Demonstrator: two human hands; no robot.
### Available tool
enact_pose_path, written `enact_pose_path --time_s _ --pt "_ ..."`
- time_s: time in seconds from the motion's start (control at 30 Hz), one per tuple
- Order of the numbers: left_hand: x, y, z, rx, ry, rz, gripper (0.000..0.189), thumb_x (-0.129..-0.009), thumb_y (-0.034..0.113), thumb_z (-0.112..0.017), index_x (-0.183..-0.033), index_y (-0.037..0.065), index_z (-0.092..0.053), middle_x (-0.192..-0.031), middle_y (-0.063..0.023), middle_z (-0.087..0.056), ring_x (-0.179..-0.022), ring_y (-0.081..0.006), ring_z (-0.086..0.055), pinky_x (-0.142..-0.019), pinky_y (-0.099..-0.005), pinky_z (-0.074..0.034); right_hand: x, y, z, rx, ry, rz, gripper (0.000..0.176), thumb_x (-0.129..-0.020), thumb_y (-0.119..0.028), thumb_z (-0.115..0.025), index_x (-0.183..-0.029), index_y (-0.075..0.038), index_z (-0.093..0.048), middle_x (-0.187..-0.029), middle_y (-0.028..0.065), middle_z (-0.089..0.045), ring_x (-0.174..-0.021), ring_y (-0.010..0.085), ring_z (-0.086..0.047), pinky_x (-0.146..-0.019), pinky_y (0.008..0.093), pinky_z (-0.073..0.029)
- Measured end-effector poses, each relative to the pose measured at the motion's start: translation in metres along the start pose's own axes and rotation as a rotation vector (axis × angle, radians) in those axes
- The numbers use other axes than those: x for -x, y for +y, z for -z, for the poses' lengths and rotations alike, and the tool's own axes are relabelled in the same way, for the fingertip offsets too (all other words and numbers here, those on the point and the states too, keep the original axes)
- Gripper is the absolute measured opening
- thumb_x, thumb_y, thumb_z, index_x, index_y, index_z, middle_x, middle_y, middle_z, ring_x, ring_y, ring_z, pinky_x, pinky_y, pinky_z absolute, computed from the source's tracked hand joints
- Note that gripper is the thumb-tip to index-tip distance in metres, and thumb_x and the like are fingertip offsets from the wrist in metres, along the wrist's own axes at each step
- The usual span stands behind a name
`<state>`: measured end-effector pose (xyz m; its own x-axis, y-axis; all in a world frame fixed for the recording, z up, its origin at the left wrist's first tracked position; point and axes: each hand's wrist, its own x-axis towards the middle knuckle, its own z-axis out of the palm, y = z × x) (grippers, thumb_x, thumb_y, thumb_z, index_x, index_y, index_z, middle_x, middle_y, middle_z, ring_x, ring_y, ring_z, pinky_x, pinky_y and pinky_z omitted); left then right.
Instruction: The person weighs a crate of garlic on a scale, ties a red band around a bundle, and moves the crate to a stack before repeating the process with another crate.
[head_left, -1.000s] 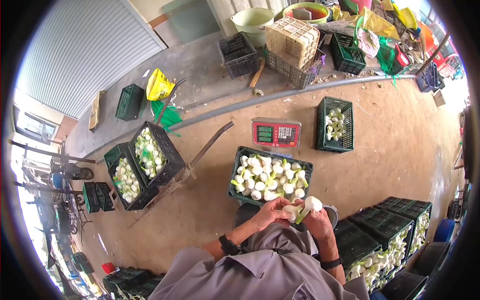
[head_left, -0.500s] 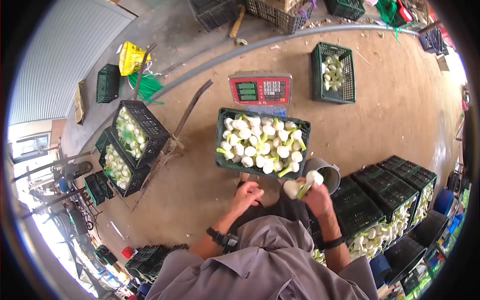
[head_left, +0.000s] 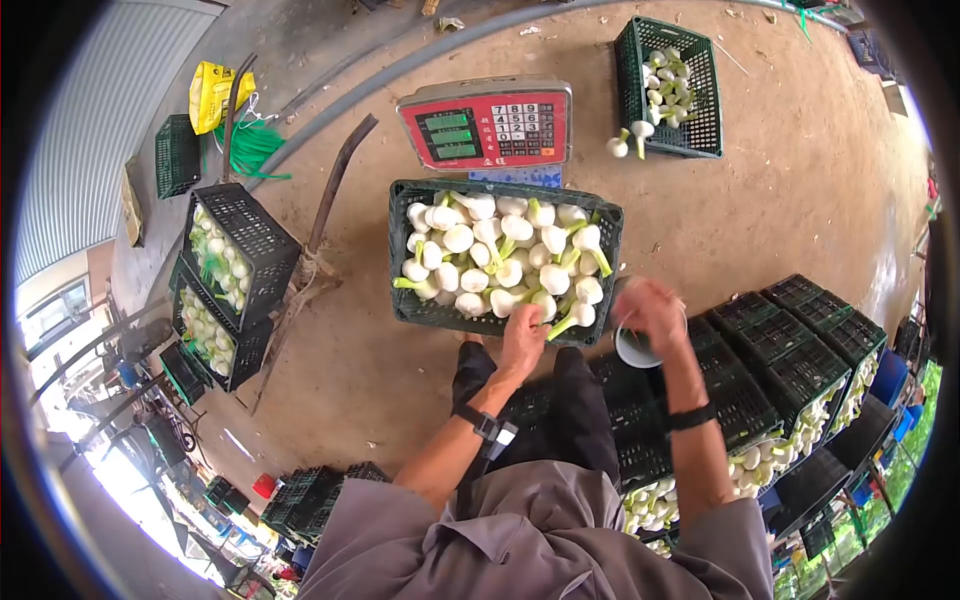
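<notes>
at the far left, 2 stacked black crates (head_left: 262, 232) of bulbs stand tilted, and a wooden pole (head_left: 338, 185) lies slanted just beside them, its low end near their right edge. bare dirt floor (head_left: 370, 400) lies open between that stack and the person's legs. in the middle a green crate (head_left: 425, 312) sits on the floor, its far rim close to a red scale (head_left: 487, 122) and its near rim at the person's knees; it is filled to the rim with white bulbs (head_left: 490, 250) with green stalks. the left hand (head_left: 523, 338) reaches over the near rim, its fingers curled down onto a bulb at that edge; i cannot tell if they grip it. to the right, the right hand (head_left: 652, 308) hangs blurred just past the crate's right corner, fingers spread loose and holding nothing, above a grey pot (head_left: 632, 354). farther back, 2 loose bulbs (head_left: 630, 140) show at the near left corner of a second green crate (head_left: 708, 95), which is partly filled. open floor separates this crate from the middle one. at the far right, rows of black crates (head_left: 800, 350) crowd close against the person's right side.
</notes>
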<state>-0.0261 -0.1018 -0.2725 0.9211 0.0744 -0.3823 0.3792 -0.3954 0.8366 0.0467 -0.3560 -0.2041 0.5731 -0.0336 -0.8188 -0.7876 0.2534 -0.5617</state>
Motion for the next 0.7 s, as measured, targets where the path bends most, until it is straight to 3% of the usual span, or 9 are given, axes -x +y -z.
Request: enact_pose_path --time_s 0.07,0.2,0.27,0.33,0.4,0.47,0.5,0.63,0.7 --pt "-0.009 0.003 -0.008 -0.134 0.035 -0.094 0.023 -0.077 -0.001 -0.070 -0.095 0.001 -0.057 -0.091 -0.0114 -0.057 -0.071 -0.0216 -0.059 -0.066 -0.0334 -0.051 0.008 0.056 -0.018 0.161 0.007 -0.096 0.029 -0.090 -0.028 -0.069 -0.099 -0.001 -0.063 -0.077 0.0087 -0.067 -0.057 0.0177 -0.066 -0.045 0.0293 -0.054" --pt "-0.025 -0.027 -0.001 -0.199 0.029 -0.082 0.023 -0.074 -0.002 -0.071 -0.092 0.003 -0.059 -0.087 -0.0097 -0.058 -0.070 -0.0216 -0.060 -0.066 -0.0332 -0.051 0.005 0.091 -0.079 0.145 0.045 -0.408 0.031 -0.090 -0.028 -0.065 -0.088 0.004 -0.063 -0.065 0.0108 -0.064 -0.049 0.0193 -0.063 -0.040 0.0308 -0.051" --pt "-0.033 -0.022 0.000 -0.102 -0.039 -0.002 0.021 -0.072 -0.004 -0.070 -0.085 0.004 -0.055 -0.080 -0.0104 -0.056 -0.072 -0.0263 -0.057 -0.065 -0.0371 -0.048 -0.016 0.127 -0.097 0.177 0.187 -0.315 0.029 -0.088 -0.025 -0.064 -0.084 0.004 -0.063 -0.059 0.0112 -0.062 -0.044 0.0191 -0.060 -0.037 0.0322 -0.047" --pt "-0.037 -0.023 0.001 -0.064 -0.037 -0.011 0.023 -0.070 -0.004 -0.071 -0.083 0.002 -0.054 -0.076 -0.0085 -0.055 -0.069 -0.0240 -0.056 -0.064 -0.0363 -0.047 -0.022 0.141 -0.113 0.299 0.259 -0.242 0.023 -0.085 -0.020 -0.063 -0.082 0.003 -0.063 -0.055 0.0114 -0.061 -0.041 0.0183 -0.057 -0.036 0.0334 -0.043" --pt "-0.040 -0.024 0.001 0.058 -0.022 0.083 0.023 -0.068 -0.004 -0.072 -0.081 0.002 -0.053 -0.072 -0.0084 -0.053 -0.066 -0.0232 -0.054 -0.063 -0.0351 -0.046 -0.028 0.152 -0.126 0.043 0.314 -0.236 0.020 -0.083 -0.017 -0.061 -0.078 0.003 -0.062 -0.054 0.0111 -0.060 -0.040 0.0182 -0.056 -0.035 0.0329 -0.041" --pt "-0.041 -0.026 0.003 -0.058 -0.020 -0.010 0.021 -0.068 -0.002 -0.072 -0.077 0.002 -0.054 -0.070 -0.0093 -0.052 -0.064 -0.0244 -0.053 -0.061 -0.0367 -0.044 -0.018 0.144 -0.124 -0.072 0.296 -0.236 0.029 -0.087 -0.024 -0.062 -0.070 -0.001 -0.054 -0.054 0.0131 -0.057 -0.036 0.0180 -0.051 -0.031 0.0316 -0.035" --pt "-0.044 -0.039 -0.005 -0.064 0.047 -0.080 0.019 -0.069 -0.002 -0.071 -0.079 0.002 -0.055 -0.071 -0.0100 -0.053 -0.067 -0.0265 -0.053 -0.062 -0.0384 -0.044 -0.018 0.138 -0.123 -0.068 0.343 -0.283 0.033 -0.090 -0.027 -0.061 -0.071 0.000 -0.056 -0.054 0.0136 -0.058 -0.036 0.0183 -0.051 -0.031 0.0315 -0.035" --pt "-0.041 -0.030 -0.015 -0.120 0.044 -0.001 0.017 -0.072 -0.001 -0.070 -0.081 0.004 -0.057 -0.077 -0.0115 -0.055 -0.075 -0.0288 -0.056 -0.067 -0.0382 -0.046 -0.023 0.145 -0.111 0.015 0.440 -0.247 0.030 -0.094 -0.022 -0.056 -0.078 0.003 -0.060 -0.057 0.0139 -0.060 -0.037 0.0197 -0.055 -0.033 0.0319 -0.040" --pt "-0.043 -0.032 -0.014 -0.196 0.078 -0.044 0.017 -0.073 -0.001 -0.070 -0.083 0.003 -0.056 -0.075 -0.0119 -0.057 -0.071 -0.0295 -0.057 -0.065 -0.0390 -0.047 -0.026 0.146 -0.114 0.281 0.379 -0.231 0.027 -0.095 -0.021 -0.056 -0.084 0.003 -0.061 -0.062 0.0147 -0.064 -0.042 0.0211 -0.060 -0.037 0.0322 -0.047"
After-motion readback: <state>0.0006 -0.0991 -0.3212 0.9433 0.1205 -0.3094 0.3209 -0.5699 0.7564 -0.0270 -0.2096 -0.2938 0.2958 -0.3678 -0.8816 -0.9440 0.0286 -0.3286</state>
